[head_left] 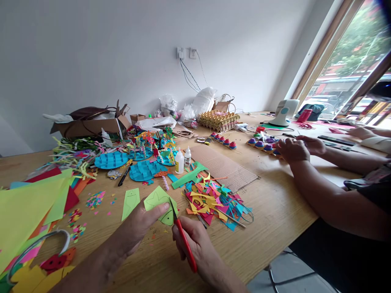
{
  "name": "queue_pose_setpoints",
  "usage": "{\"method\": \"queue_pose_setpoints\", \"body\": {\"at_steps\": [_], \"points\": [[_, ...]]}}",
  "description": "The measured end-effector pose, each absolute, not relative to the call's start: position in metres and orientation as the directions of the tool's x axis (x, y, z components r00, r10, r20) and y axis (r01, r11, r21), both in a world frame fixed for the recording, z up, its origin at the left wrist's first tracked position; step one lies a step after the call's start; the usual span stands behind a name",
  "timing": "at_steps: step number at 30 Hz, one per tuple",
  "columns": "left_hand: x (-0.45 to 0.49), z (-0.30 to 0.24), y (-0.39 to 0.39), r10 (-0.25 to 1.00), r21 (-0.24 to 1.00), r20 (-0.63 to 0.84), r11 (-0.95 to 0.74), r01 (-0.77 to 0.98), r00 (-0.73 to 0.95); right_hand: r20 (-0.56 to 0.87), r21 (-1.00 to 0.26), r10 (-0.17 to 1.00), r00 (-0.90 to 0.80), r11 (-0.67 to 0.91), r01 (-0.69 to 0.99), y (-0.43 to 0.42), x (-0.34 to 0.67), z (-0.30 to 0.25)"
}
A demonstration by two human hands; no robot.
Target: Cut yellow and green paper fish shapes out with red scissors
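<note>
My left hand (143,221) pinches a piece of light green paper (155,199) by its near edge, the thumb lying on top. Dark outlines are drawn on that paper. In my right hand (198,240) is a pair of red-handled scissors (185,242), its blades at the paper's right part. A second light green paper strip (130,203) with a drawn outline lies on the table just left of the held piece. To the right spreads a pile of coloured paper scraps (210,195). A black marker (124,176) rests beyond my left hand.
Two glue bottles (179,161) stand behind the scraps, near blue round cardboard pieces (146,170). Coloured paper sheets (27,215) cover the left side. At right, a co-worker's hands (295,150) are over painted egg-carton cups (262,144). Stacked egg trays (218,119) stand at the back.
</note>
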State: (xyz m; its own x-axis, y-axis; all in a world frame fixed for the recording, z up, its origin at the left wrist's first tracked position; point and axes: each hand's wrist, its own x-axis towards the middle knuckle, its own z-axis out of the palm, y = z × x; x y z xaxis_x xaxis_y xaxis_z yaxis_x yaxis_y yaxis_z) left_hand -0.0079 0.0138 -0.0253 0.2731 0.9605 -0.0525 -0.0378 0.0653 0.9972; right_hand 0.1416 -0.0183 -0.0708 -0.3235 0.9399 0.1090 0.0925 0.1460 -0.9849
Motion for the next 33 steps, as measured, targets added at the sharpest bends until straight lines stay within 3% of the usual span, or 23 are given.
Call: {"method": "queue_pose_setpoints", "body": {"at_steps": [12, 33], "points": [[-0.0089, -0.0226, 0.0150, 0.944, 0.986, -0.087, 0.126, -0.106, 0.318, 0.104, -0.982, 0.939, -0.328, 0.150, 0.117, -0.0182, 0.1436, -0.0714], [-0.0107, -0.0231, 0.0161, 0.916, 0.990, -0.108, 0.135, -0.043, 0.387, 0.082, -0.970, 0.942, -0.324, 0.151, 0.193, -0.0170, 0.1440, -0.0755]]}}
